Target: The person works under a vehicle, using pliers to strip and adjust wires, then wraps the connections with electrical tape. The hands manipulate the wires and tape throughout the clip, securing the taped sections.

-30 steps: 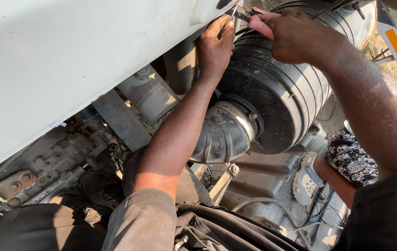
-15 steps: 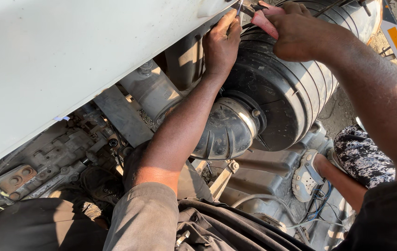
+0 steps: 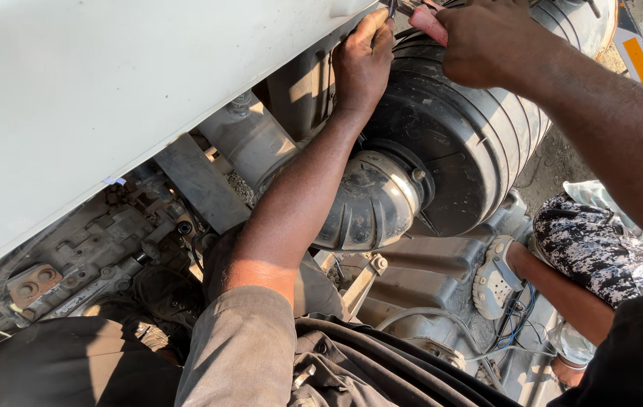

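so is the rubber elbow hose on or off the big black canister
On. The dusty elbow hose sits seated against the end of the ribbed black canister, no gap showing between them.
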Tool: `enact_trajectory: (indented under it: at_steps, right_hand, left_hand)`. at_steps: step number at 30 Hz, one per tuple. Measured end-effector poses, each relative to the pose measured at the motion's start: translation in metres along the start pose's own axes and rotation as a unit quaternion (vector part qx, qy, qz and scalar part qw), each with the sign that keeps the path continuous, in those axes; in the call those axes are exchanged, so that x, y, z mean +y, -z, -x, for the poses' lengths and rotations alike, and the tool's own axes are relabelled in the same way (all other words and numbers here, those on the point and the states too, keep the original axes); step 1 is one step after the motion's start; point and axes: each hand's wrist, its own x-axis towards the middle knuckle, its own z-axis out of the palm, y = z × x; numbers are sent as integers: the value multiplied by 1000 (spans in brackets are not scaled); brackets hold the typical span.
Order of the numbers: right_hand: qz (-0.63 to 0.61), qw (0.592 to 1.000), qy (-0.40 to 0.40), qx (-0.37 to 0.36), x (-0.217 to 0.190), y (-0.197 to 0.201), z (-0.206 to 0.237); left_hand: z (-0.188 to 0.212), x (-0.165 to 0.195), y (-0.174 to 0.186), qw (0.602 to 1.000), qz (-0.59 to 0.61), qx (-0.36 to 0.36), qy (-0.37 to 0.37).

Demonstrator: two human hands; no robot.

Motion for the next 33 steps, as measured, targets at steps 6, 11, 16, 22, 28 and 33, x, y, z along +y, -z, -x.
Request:
enact_trajectory:
  at_steps: [6,11,16,22,28,33]
  right_hand:
    - [-16,999,-24,-43,-6,8,-2]
    - [-65,997,30,39,-13,10,0]
    - [102,991,70,51,-38,11,-1]
    - [129,991,30,24,-43,26,25]
    - [-53,978,1,203,-22,4,162]
    - [-279,911,-149,263,-21,-38,279]
  left_hand:
    - [-7,5,5,1000,-15,11,8]
    - [-8,11,11,999,42,8,-2]
    - [-14,13,20,997,-53,-15,53]
    - [-11,9,24,989,-101,-29,108]
    - [4,24,37,993,-5,24,118]
    - [60,108,54,942,257,-10,215]
